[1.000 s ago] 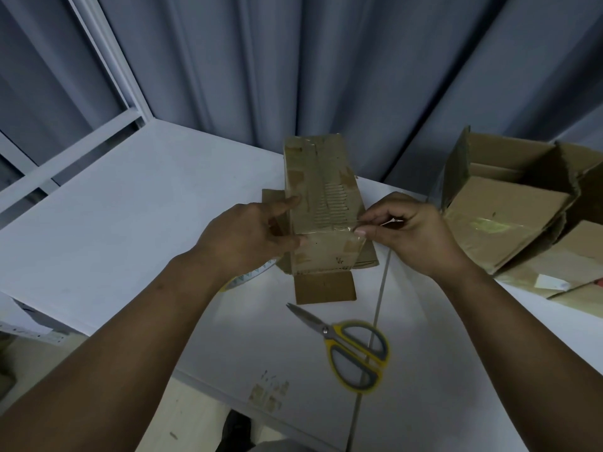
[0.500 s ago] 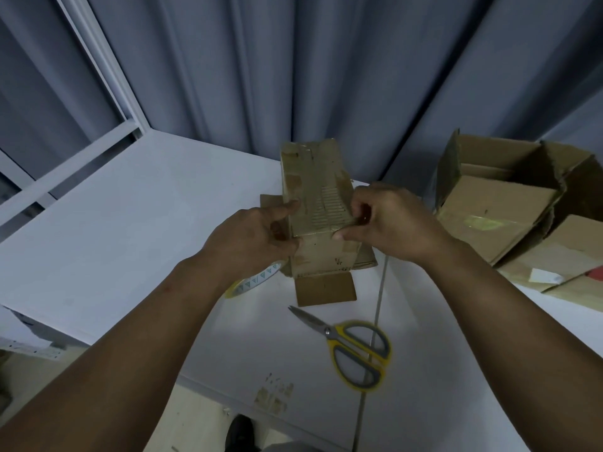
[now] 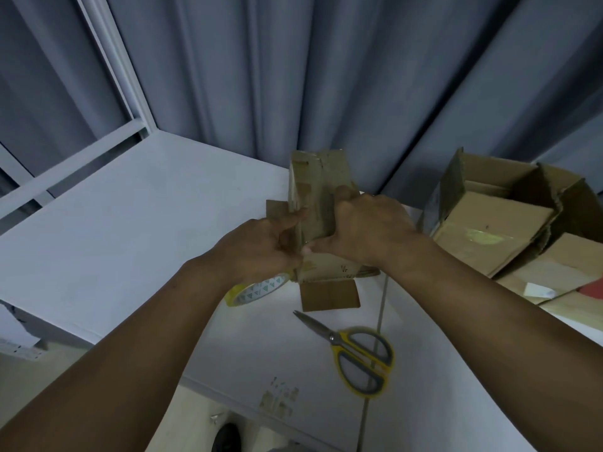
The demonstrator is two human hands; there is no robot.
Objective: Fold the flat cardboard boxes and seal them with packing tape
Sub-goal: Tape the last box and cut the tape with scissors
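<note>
- Cardboard box [image 3: 318, 177] is stood on the worktop [image 3: 130, 223], long axis pointing up and away.
- Box is gripped from both sides: left hand [image 3: 261, 246] fingers curled on its left edge, right hand [image 3: 368, 230] wrapped across its face, higher up.
- Tape roll [image 3: 257, 290] is seen just left of the box base.

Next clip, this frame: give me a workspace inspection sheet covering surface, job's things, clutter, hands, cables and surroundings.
Surface: white table, with brownish scraps stuck near its front edge.
Job's things: cardboard box standing on the table, one flap lying flat toward the person; tape roll on the table, partly hidden by the left hand; yellow-handled scissors lying near the front, blades together.
Clutter: open boxes piled at the right.
Hands: left hand holds the cardboard box's left side; right hand grips its right side, thumb across the front.
Cables: nothing seen.
Surroundings: grey curtain behind the table; white frame at the left.
</note>
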